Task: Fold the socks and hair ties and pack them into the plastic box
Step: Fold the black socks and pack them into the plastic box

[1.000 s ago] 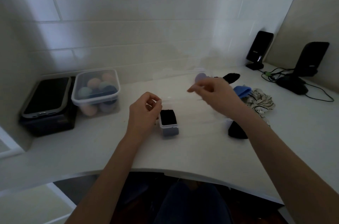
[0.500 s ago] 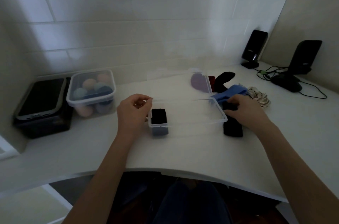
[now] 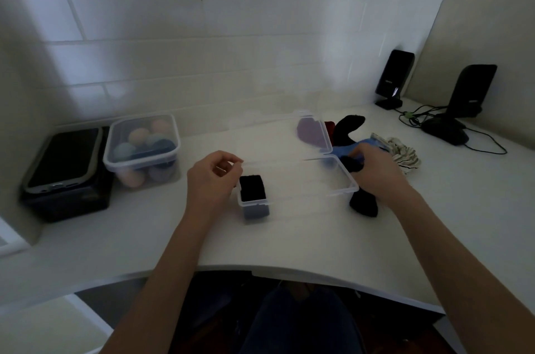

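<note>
A long clear plastic box [image 3: 343, 190] lies open on the white desk, its lid [image 3: 315, 133] tilted up behind. A folded black sock [image 3: 252, 187] sits in its left end. My left hand [image 3: 212, 180] rests at the box's left rim, fingers curled on nothing I can see. My right hand [image 3: 376, 171] lies just right of the box, closed on a black sock [image 3: 363, 204] that trails onto the desk. A blue sock [image 3: 346, 149] lies under its fingers. Another black sock [image 3: 348, 127], a red piece [image 3: 329, 128] and a striped scrunchie [image 3: 404, 152] lie behind.
A lidded clear tub of coloured balls [image 3: 142, 148] stands at the left, beside a black box with a phone on top [image 3: 63, 159]. Two black speakers [image 3: 393, 78] [image 3: 472, 90] and cables [image 3: 480, 136] occupy the back right corner. The desk's curved front edge [image 3: 289, 271] is near my body.
My right hand swung from above the box down to the sock pile on its right and has closed on a black sock. My left hand stayed at the box's left end.
</note>
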Motion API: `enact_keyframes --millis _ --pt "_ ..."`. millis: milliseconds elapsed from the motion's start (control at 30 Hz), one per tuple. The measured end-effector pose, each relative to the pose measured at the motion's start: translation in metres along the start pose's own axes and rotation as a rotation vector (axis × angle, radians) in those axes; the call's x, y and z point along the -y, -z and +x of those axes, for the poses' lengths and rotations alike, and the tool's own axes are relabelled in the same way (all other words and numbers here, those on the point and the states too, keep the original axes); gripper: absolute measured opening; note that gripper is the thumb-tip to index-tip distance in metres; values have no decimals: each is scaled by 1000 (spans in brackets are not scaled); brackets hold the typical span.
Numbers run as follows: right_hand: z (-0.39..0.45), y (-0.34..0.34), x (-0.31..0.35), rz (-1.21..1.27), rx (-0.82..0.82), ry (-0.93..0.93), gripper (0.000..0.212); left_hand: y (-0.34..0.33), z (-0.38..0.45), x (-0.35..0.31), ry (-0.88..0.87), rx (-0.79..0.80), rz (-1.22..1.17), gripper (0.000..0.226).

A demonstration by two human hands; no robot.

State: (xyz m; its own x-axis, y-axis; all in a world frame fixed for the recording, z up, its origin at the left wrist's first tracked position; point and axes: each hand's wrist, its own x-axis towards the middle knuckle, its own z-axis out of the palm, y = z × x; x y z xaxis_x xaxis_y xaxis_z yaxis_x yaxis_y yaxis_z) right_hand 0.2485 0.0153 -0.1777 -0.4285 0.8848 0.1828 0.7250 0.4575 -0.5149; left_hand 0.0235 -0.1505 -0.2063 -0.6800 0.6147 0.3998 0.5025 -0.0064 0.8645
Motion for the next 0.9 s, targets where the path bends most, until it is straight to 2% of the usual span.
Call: enact_keyframes --millis 67,167,267,367,433,533,600,667,733,833,900 --pt "5 10 4 199 -108 -50 27 0 0 1 -11 2 12 13" --pt "10 28 17 525 -160 -107 28 -1 2 0 -33 2 43 14" --pt "6 36 38 732 -194 -22 32 -1 2 -3 -69 -18 110 13" --pt "0 33 56 951 -130 88 38 -4 4 -20 -224 -22 174 6" --pt "-1 27 66 1131 1 123 33 -10 10 -40 -288 64 111 8" --pt "1 14 79 1319 160 108 32 -25 23 -65 -174 387 7 30" --pt "2 5 82 1357 200 113 34 -37 28 -66 -121 515 10 29" --pt "4 -3 81 1355 195 124 33 -45 31 -60 -47 496 -92 22" --pt "6 -7 75 1233 195 147 31 -46 32 -54 32 461 -255 19" --pt "4 -11 66 1029 328 184 34 -44 32 -48 56 456 -356 13" --pt "2 -15 65 1027 351 168 35 -42 32 -47 32 476 -355 8"
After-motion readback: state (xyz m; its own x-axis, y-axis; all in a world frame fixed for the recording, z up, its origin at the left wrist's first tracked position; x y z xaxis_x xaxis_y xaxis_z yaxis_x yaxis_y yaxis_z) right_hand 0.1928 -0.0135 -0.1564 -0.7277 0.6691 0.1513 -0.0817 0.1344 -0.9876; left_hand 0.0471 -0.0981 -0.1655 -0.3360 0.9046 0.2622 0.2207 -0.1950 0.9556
